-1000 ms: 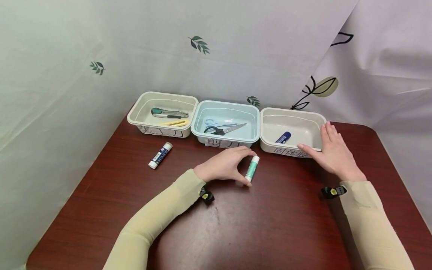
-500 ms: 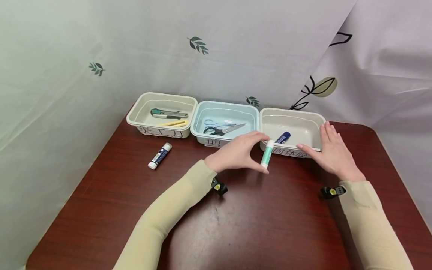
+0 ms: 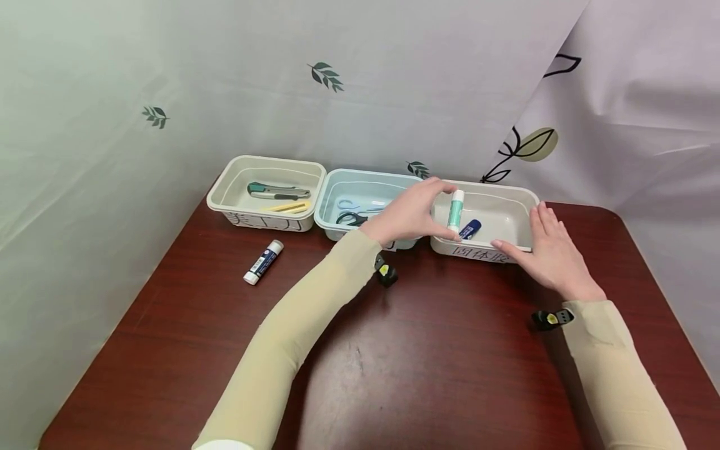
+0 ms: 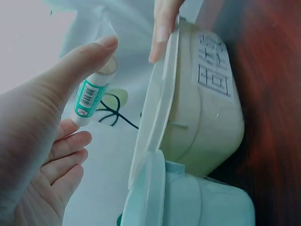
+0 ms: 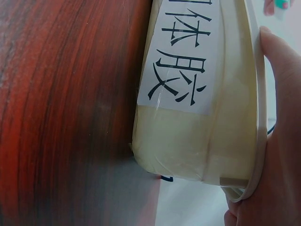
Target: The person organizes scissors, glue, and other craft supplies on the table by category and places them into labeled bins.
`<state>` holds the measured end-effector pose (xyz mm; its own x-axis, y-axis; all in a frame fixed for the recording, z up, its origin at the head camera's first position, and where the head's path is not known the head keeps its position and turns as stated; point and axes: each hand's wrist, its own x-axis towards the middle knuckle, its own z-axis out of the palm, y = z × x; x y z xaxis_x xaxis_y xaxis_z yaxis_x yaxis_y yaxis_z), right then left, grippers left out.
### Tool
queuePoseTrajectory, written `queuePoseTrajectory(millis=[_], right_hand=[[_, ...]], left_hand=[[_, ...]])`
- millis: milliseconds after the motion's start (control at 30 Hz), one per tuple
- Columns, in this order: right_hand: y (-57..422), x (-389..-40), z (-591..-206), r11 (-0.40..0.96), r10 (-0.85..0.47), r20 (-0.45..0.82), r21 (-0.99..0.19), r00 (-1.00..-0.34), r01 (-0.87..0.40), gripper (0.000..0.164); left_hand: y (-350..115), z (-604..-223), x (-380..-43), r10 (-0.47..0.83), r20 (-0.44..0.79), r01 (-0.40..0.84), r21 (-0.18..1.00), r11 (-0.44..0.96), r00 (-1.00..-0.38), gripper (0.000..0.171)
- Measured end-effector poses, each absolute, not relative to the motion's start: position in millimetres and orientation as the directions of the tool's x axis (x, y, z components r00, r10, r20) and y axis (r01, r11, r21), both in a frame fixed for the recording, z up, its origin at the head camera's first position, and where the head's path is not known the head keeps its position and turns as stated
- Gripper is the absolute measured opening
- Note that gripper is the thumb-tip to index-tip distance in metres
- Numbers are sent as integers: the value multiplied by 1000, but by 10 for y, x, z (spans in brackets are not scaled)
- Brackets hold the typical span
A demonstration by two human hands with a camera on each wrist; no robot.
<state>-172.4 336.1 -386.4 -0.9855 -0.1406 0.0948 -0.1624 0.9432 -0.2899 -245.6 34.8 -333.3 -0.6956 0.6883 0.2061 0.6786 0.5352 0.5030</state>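
Note:
My left hand [image 3: 413, 212] pinches a green-and-white glue stick [image 3: 456, 211] by its two ends, between thumb and fingertips. It is held up over the left part of the right-hand cream bin [image 3: 441, 248]; the left wrist view shows the barcode on the glue stick [image 4: 89, 97]. Inside that bin lies a dark blue glue stick [image 3: 470, 229]. My right hand [image 3: 557, 259] rests on the bin's right front corner, thumb at the front rim and straight fingers along the right side. In the right wrist view, the bin's paper label [image 5: 181, 59] carries handwritten characters.
A light blue bin [image 3: 337, 178] with scissors [image 3: 351, 219] stands in the middle, partly behind my left hand. The left cream bin [image 3: 225, 203] holds box cutters [image 3: 278, 191]. A navy-and-white glue stick [image 3: 263, 262] lies on the table [image 3: 427, 350]. A patterned curtain [image 3: 236, 75] hangs behind.
My left hand has carried the green glue stick from low over the table up and rightward, over the right bin. My right hand has stayed at that bin's corner.

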Motion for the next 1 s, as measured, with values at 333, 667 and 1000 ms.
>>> queuePoseTrajectory(millis=[333, 667, 1000], right_hand=[[3348, -1745, -3852, 941, -153, 97, -289, -984, -175, 109], [3356, -1753, -3855, 940, -151, 105, -292, -983, -175, 110], [3370, -1739, -3860, 940, -146, 109, -294, -983, -173, 109]], left_hand=[[490, -3383, -2681, 644, 132, 619, 475, 626, -753, 95], [618, -3406, -2678, 658, 85, 630, 399, 666, -749, 113], [535, -3348, -2622, 637, 128, 621, 430, 655, -760, 100]])
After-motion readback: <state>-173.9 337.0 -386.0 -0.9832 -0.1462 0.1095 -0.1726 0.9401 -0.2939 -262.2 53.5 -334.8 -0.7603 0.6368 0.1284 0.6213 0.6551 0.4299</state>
